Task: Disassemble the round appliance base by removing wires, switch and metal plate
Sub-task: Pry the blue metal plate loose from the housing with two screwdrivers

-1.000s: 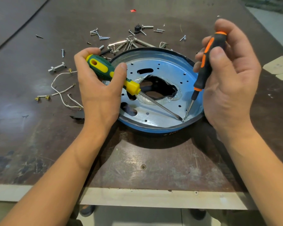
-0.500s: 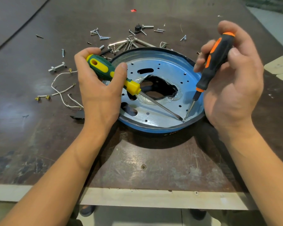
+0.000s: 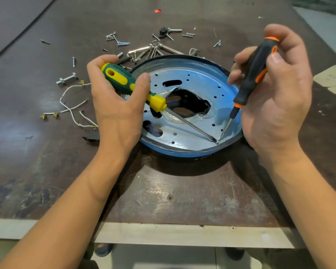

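The round blue appliance base lies on the dark table with its perforated metal plate inside, a ragged hole at the plate's middle. My left hand grips a green and yellow screwdriver, its long shaft slanting down to the plate's near right edge. My right hand holds a smaller black and orange screwdriver more upright. Both tips meet at the same spot by the rim. White wires with brass terminals lie loose left of the base, and a small black part sits beside my left wrist.
Several loose screws, bolts and metal rods are scattered behind the base. A bolt lies at the left. Pale tape patches sit at the right edge. The table's front edge runs below my forearms.
My right hand has tilted the orange screwdriver's handle further right and shifted its fingers on it. The tips and my left hand stay put.
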